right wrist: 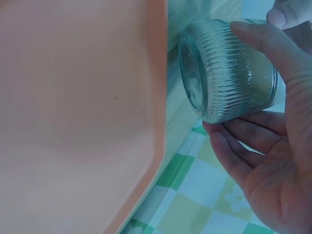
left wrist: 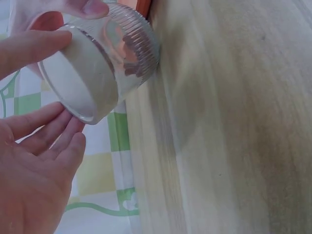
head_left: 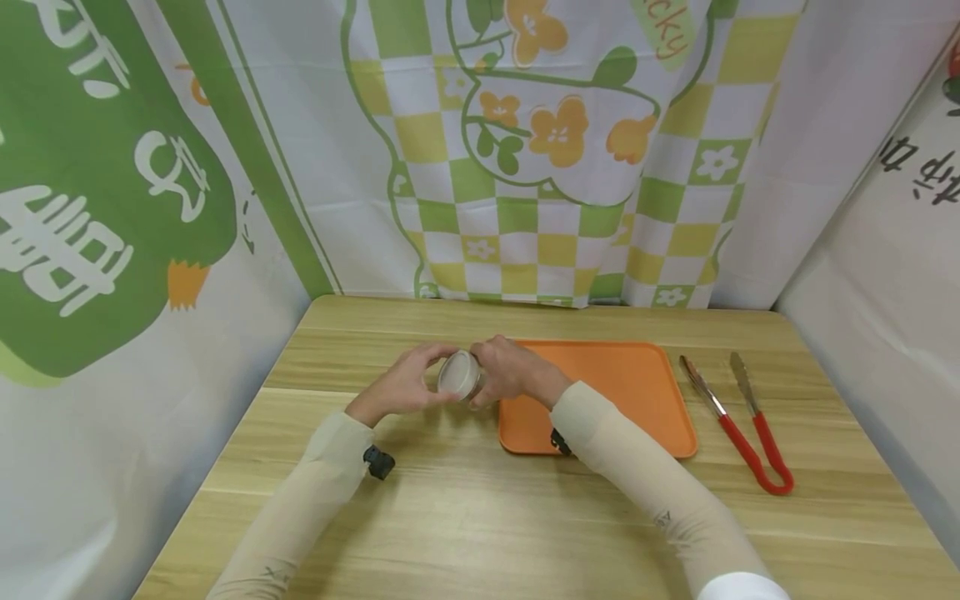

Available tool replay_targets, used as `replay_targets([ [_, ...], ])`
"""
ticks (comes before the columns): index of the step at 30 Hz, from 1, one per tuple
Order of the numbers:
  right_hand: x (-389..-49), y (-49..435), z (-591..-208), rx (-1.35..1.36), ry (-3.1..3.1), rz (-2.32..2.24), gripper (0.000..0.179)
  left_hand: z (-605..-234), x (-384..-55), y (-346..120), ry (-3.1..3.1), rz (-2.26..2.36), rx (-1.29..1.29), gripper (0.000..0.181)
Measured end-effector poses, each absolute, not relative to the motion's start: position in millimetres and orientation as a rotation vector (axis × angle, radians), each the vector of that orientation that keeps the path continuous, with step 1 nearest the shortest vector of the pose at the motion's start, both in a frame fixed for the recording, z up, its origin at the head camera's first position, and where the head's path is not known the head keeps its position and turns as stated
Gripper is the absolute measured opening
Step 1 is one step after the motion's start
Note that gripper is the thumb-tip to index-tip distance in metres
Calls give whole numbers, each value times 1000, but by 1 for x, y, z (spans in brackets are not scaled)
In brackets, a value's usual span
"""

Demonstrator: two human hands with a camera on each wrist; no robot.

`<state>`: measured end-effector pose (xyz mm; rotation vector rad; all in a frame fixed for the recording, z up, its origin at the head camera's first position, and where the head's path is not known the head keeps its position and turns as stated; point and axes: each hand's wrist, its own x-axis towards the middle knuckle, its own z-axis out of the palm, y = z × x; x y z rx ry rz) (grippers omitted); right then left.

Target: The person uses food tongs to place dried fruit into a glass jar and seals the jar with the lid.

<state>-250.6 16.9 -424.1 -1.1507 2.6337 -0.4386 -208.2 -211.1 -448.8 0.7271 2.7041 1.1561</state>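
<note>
A ribbed clear glass jar (right wrist: 226,73) with a pale, off-white lid (head_left: 459,375) is between my two hands, left of the orange tray (head_left: 592,383). My left hand (head_left: 405,383) holds the lid, its thumb on one side and its fingertips on the other, as the left wrist view shows. The right hand (head_left: 513,369) grips the glass body with thumb and fingers. In the head view the lid faces up toward me, hiding most of the glass. Whether the jar's base touches the table cannot be told.
Red-handled metal tongs (head_left: 757,442) lie spread on the wooden table (head_left: 450,517), to the right of the tray. Patterned cloth (head_left: 517,217) hangs behind the table's far edge, and more printed cloth stands at both sides. My right forearm crosses the tray's front part.
</note>
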Motion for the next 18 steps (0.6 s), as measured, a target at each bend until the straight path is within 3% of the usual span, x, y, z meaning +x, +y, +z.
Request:
replay_targets([
  [12,-252,16,-425,-1144,2634,-443,56,-450,-208,-209,2739,1171,578,62],
  [18,-252,16,-426,-1155,2631,-462,57,-451,-210,-212,2710,1172,620,65],
])
